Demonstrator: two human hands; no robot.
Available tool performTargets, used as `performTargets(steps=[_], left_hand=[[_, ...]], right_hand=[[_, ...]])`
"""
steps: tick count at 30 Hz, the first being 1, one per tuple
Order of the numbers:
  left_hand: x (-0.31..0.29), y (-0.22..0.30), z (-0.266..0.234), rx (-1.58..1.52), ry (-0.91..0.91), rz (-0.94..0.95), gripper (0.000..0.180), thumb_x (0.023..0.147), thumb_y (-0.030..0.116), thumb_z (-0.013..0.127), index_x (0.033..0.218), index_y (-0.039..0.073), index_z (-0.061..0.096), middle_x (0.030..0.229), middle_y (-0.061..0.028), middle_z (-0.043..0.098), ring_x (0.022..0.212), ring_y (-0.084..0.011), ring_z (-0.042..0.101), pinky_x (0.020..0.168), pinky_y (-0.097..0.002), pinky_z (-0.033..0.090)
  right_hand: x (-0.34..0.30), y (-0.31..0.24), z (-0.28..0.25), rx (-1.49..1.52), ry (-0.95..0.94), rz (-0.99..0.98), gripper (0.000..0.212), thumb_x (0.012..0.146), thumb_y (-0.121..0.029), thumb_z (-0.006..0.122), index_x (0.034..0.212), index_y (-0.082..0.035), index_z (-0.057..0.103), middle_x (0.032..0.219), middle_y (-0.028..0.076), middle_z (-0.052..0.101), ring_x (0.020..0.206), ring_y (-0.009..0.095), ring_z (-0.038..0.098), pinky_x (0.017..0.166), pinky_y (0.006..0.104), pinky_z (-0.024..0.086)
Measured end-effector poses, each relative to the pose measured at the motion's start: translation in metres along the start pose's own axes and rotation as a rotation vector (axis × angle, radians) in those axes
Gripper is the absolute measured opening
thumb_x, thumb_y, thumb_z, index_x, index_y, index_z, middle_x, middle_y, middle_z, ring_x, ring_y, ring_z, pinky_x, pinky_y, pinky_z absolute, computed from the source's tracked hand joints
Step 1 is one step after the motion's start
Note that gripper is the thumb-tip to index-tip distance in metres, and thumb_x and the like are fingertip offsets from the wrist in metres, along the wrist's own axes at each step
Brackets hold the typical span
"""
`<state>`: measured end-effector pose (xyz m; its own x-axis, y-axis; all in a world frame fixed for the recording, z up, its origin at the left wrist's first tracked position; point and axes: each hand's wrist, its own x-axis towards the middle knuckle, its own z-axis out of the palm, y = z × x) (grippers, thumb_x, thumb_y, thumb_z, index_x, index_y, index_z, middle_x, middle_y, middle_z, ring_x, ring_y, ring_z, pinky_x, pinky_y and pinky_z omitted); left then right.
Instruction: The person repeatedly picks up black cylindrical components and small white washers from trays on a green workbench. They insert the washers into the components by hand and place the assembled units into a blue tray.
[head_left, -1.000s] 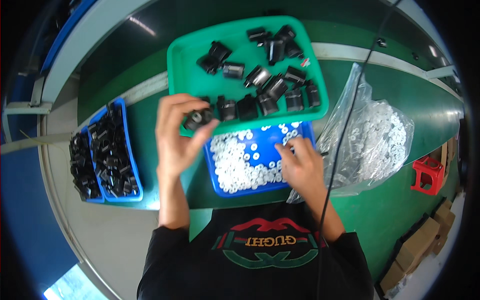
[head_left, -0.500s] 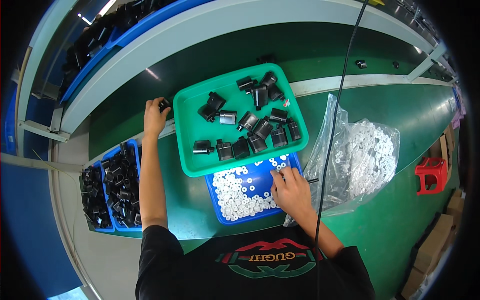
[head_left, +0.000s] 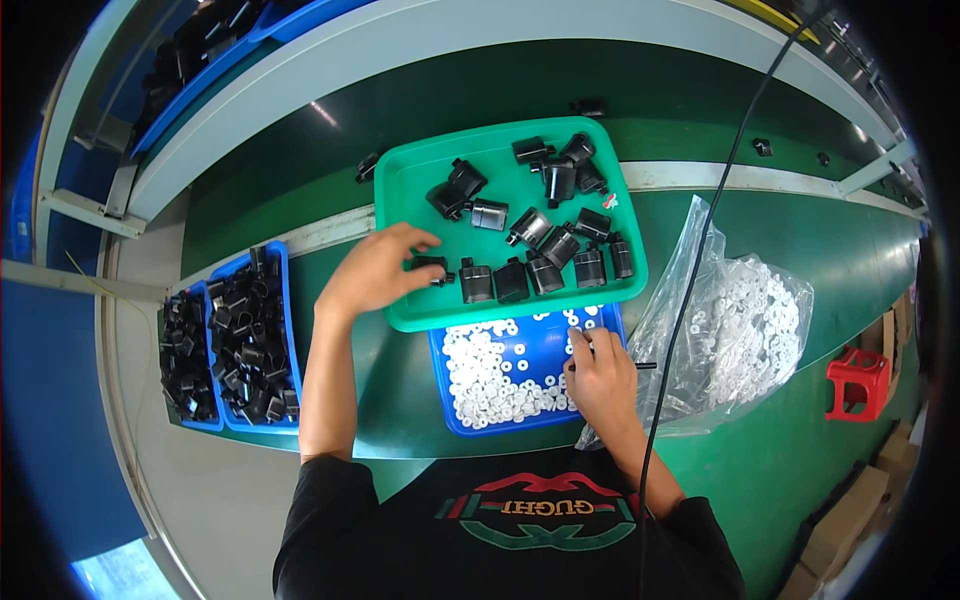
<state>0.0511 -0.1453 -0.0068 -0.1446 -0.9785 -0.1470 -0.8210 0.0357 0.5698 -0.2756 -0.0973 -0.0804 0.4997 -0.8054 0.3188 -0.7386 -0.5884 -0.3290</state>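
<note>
My left hand (head_left: pixel 375 272) reaches over the left edge of the green tray (head_left: pixel 470 150), its fingers and thumb apart on either side of a black cylindrical part (head_left: pixel 432 266) with a narrow stub. Several more such parts, like this one (head_left: pixel 558 182), lie in the tray. Closed over the right side of the blue tray (head_left: pixel 480 430), my right hand (head_left: pixel 604 378) grips a thin black rod (head_left: pixel 647 366), whose end sticks out to the right; its other end is hidden. Small white ring washers (head_left: pixel 490 390) are heaped in the blue tray, mostly at its left and front.
Two blue bins (head_left: pixel 292 350) of black parts stand at the left. A clear plastic bag (head_left: pixel 745 330) of white washers lies at the right, with a black cable (head_left: pixel 690 290) hanging across it. Behind the tray, a black part (head_left: pixel 368 167) sits beyond a pale rail (head_left: pixel 330 232).
My left hand has let go of the black part beyond the rail and moved right and toward me, to the tray. My right hand keeps the rod over the washers. The whole view has shifted slightly.
</note>
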Motion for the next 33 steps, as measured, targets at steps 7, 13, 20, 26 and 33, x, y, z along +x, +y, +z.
performTargets(steps=[7,13,20,26,33], left_hand=[[-0.009,0.004,0.009,0.168,0.081,0.080,0.047,0.072,0.017,0.079,0.116,0.005,0.066,0.105,-0.0151,0.064,0.097,-0.0323,0.063,0.085,-0.0411,0.050],[-0.039,0.033,0.013,-0.031,0.474,0.094,0.050,0.070,0.017,0.081,0.115,0.004,0.065,0.094,-0.0119,0.068,0.082,-0.0232,0.063,0.075,-0.0346,0.049],[-0.074,0.048,0.066,-0.970,0.543,0.136,0.057,0.070,0.001,0.064,0.126,-0.002,0.057,0.109,-0.0136,0.064,0.096,-0.0195,0.062,0.086,-0.0324,0.051],[-0.082,0.061,0.101,-1.696,0.363,0.168,0.066,0.070,-0.013,0.060,0.135,-0.007,0.047,0.121,-0.0160,0.057,0.100,-0.0239,0.061,0.087,-0.0344,0.050],[-0.085,0.074,0.127,-1.974,0.286,0.255,0.060,0.069,-0.019,0.059,0.126,0.001,0.052,0.115,-0.0131,0.051,0.103,-0.0223,0.058,0.083,-0.0307,0.050]], right_hand=[[0.001,0.004,-0.002,0.092,0.076,-0.136,0.042,0.065,0.004,0.066,0.107,0.001,0.067,0.090,0.008,0.057,0.075,0.023,0.061,0.059,0.0332,0.052],[0.001,-0.002,-0.015,0.185,0.066,-0.085,0.042,0.070,0.008,0.067,0.111,0.000,0.066,0.089,0.009,0.057,0.063,0.022,0.060,0.053,0.0331,0.050],[0.026,-0.030,-0.034,0.396,0.006,-0.100,0.034,0.073,0.009,0.067,0.105,-0.004,0.066,0.091,0.010,0.056,0.061,0.022,0.061,0.052,0.0333,0.048],[0.048,-0.050,-0.052,0.723,-0.054,-0.107,0.027,0.081,0.010,0.062,0.105,-0.003,0.064,0.092,0.011,0.057,0.069,0.022,0.058,0.056,0.0314,0.046],[0.060,-0.067,-0.051,0.801,0.048,-0.278,0.030,0.079,0.008,0.064,0.106,-0.005,0.066,0.098,0.011,0.056,0.069,0.019,0.055,0.054,0.0278,0.045]])
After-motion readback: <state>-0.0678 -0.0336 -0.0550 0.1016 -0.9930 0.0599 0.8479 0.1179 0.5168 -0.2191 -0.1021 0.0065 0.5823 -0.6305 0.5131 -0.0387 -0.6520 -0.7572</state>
